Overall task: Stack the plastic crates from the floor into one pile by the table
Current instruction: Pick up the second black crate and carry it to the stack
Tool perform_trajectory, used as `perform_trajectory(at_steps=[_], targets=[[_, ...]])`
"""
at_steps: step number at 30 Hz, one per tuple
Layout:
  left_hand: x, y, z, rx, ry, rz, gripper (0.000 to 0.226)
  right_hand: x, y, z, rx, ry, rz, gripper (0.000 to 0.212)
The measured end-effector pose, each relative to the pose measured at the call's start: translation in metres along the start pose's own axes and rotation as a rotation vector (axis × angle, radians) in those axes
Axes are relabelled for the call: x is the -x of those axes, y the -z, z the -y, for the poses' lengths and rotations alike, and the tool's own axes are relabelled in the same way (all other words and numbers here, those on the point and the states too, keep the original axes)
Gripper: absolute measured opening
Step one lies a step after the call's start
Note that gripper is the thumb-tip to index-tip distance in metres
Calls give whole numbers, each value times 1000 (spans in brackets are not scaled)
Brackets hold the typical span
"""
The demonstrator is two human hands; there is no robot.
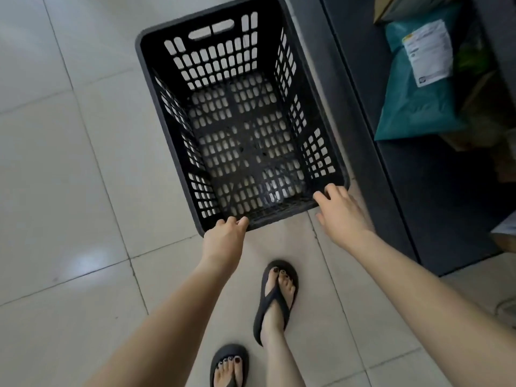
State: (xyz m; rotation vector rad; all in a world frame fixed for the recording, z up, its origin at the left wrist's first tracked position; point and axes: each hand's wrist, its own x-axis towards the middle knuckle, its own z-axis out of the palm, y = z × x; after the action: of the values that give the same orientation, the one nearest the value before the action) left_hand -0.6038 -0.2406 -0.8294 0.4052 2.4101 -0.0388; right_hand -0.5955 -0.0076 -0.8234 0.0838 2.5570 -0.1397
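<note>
- The left hand [224, 237] holds the near left corner of the crate [243, 141]; its fingers are curled over the rim.
- The right hand [342, 212] is at the near right corner. Its fingers are bent over the rim and the thumb stays free outside, so this hold looks lighter than the other one.
- The crate is black, with open grid walls and nothing inside. It is upright, on or just above the floor [69, 163]; which of the two I cannot tell. Its right side is just beside the dark table [418, 177].
- I judge the step to be the placing of this crate by the table, or the taking of it. I see no pile, so this crate may be the bottom one.
- The next move, I think, calls for a firm hold with both hands and a level crate, so that it can nest straight with another one.
- Count: two hands and one crate. I see no other crates.
- On the table lies one teal parcel [418, 101] with one white label [428, 51], among some brown boxes that I cannot count.
- Below the arms are two feet in two black sandals [275, 300].
</note>
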Motion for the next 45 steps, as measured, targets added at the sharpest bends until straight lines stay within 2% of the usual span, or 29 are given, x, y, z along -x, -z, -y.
perform_trajectory(at_steps=[10, 18, 27, 32, 35, 37, 39, 42, 45], targets=[[90, -88, -25, -112, -134, -78, 48, 119, -92, 12, -26, -167, -41, 66], [174, -161, -59, -114, -197, -72, 46, 223, -172, 17, -86, -368, -71, 78], [276, -242, -155, -28, -231, 160, 58, 340, -229, -29, -148, -535, 2, 82], [328, -274, -212, 6, -307, 401, 78, 402, -257, -46, -213, -604, 87, 76], [349, -281, -235, 24, -396, 515, 74, 432, -269, -45, -240, -647, 122, 70], [351, -278, -239, 32, -466, 469, 63, 446, -274, -44, -264, -673, 154, 69], [338, -267, -229, 69, -466, 302, 55, 454, -277, -44, -298, -694, 174, 69], [298, -236, -192, 63, -355, -9, 55, 457, -278, -48, -318, -707, 181, 66], [251, -199, -137, -85, -188, -179, 66, 455, -279, -50, -315, -734, 151, 60]])
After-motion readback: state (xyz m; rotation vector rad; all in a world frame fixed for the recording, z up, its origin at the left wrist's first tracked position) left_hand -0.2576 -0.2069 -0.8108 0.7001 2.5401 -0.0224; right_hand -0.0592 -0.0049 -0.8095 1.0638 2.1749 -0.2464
